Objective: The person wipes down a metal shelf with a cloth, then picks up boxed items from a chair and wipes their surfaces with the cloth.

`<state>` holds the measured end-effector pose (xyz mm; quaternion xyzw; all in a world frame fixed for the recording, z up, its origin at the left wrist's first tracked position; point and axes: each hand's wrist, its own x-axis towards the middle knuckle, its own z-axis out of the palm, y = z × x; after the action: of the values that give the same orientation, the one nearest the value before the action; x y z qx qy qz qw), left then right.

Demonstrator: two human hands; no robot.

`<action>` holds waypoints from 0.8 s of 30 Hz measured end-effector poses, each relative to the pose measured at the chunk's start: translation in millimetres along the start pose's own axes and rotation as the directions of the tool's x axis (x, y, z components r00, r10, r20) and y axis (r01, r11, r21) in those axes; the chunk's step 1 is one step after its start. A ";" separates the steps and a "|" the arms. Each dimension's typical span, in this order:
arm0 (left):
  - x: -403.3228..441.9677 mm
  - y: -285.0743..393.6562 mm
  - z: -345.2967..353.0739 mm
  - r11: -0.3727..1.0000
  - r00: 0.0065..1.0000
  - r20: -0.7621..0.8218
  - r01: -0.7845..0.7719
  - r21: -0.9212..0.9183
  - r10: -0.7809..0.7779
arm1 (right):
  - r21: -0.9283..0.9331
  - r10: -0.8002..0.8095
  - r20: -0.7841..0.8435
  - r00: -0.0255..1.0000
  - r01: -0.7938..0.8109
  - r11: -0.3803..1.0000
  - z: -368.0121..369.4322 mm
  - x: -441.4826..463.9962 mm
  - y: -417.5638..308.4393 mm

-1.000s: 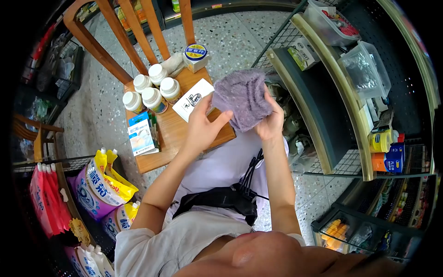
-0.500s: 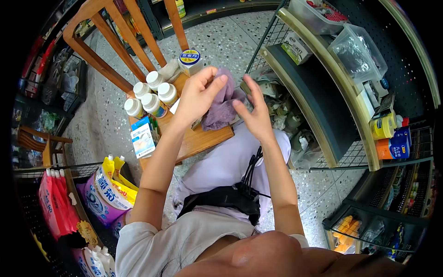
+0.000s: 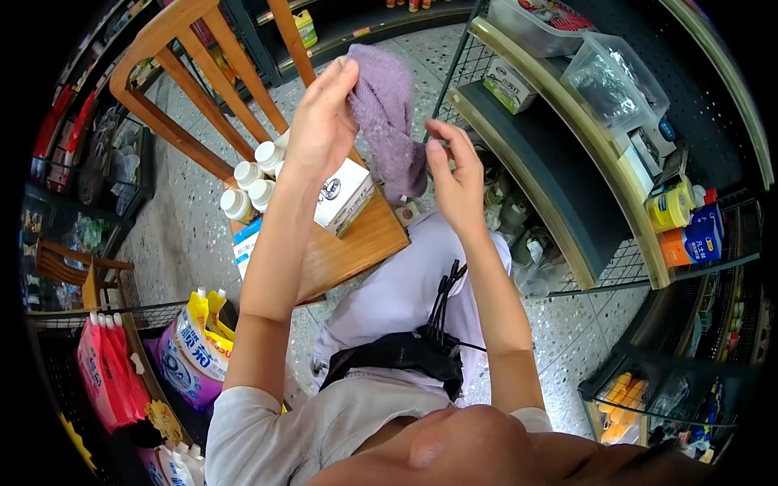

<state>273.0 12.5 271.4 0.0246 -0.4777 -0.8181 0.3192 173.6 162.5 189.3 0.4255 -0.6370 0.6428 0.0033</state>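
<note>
A purple cloth (image 3: 385,113) is held up above the front of a wooden chair seat (image 3: 365,247). My left hand (image 3: 327,117) has its upper left edge between thumb and fingers. At the cloth's right side, my right hand (image 3: 459,174) is closed, thumb and forefinger together on the edge; the exact contact is small. Behind my left forearm, a white box (image 3: 344,194) with dark print rests on the seat. Several white-capped bottles (image 3: 247,174) stand left of it, partly hidden by my arm. A blue and white packet (image 3: 245,243) lies at the seat's left edge.
Shelving (image 3: 539,162) rises close on my right, with a clear plastic box (image 3: 620,85) and a yellow tub (image 3: 671,209) on it. Bagged items (image 3: 535,255) sit beneath. Purple detergent bags (image 3: 186,348) and pink pouches (image 3: 109,373) stand at lower left.
Both hands shift; the left rises and lifts the cloth up and away from the seat, spreading it longer. The right hand's fingers close at its edge. The white box comes into sight.
</note>
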 end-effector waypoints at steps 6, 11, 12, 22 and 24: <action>23.1 8.1 2.7 0.998 0.993 0.118 -0.020 0.058 0.013 | 0.189 0.211 0.164 0.964 -0.240 0.952 0.6 16.6 3.7; 29.7 12.4 -2.6 0.999 0.999 0.034 -0.023 0.049 0.021 | 0.183 0.094 0.114 0.989 -0.114 0.977 -10.2 18.2 15.3; 30.4 14.8 -2.1 0.998 0.999 -0.011 -0.038 0.045 0.039 | 0.214 0.181 0.136 0.974 -0.207 0.955 -15.0 19.4 11.9; 60.6 -18.8 -48.6 0.610 0.959 -0.126 -0.057 0.790 0.253 | 0.610 0.480 0.227 0.848 -0.508 0.608 -21.2 25.9 -3.7; 51.1 -34.2 -50.2 0.569 0.931 -0.041 -0.186 0.801 0.363 | 0.693 0.489 0.245 0.837 -0.504 0.515 -22.8 32.9 -17.8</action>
<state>232.6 -42.2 230.4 0.1694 -0.7497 -0.4585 0.4461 150.0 166.9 225.9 0.1962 -0.4178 0.8120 -0.3571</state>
